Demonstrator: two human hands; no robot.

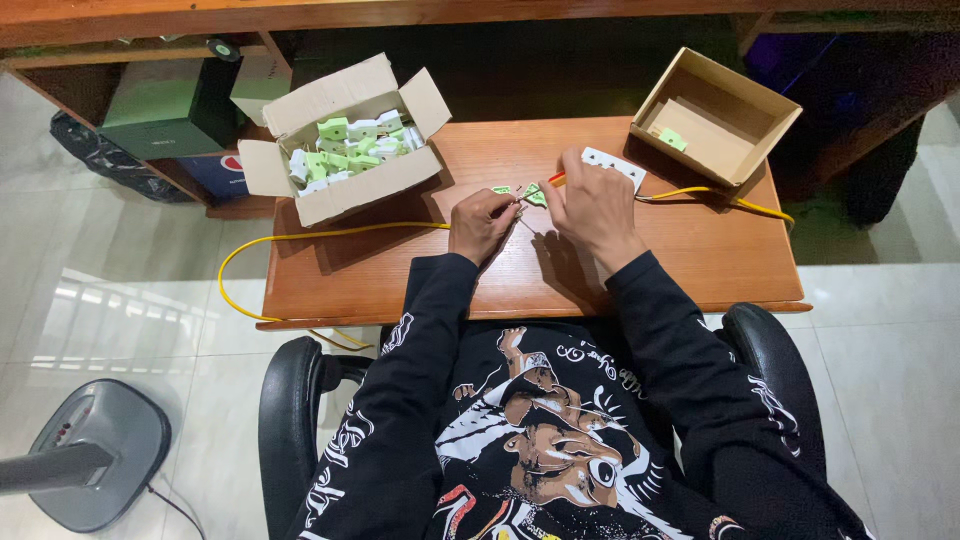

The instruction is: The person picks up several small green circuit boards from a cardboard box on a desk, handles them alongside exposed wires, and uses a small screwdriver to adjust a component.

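Sitting at a wooden tabletop [600,280], both hands meeting near its middle. Left hand [482,225] curling into a narrow grip, fingertips pinching toward a small green piece [535,194] — right hand [598,205] closing on that same piece from the other side, a red-handled tool tip [556,178] poking out beside it; exact hold hard to tell. Lying just beside the left fingers, another green piece [501,189]. Resting behind the right hand, a white power strip [620,165], its yellow cable [300,238] trailing off both tabletop edges. Standing at far left, an open box [345,190] full of green and white parts — at far right, a nearly bare box [740,100].
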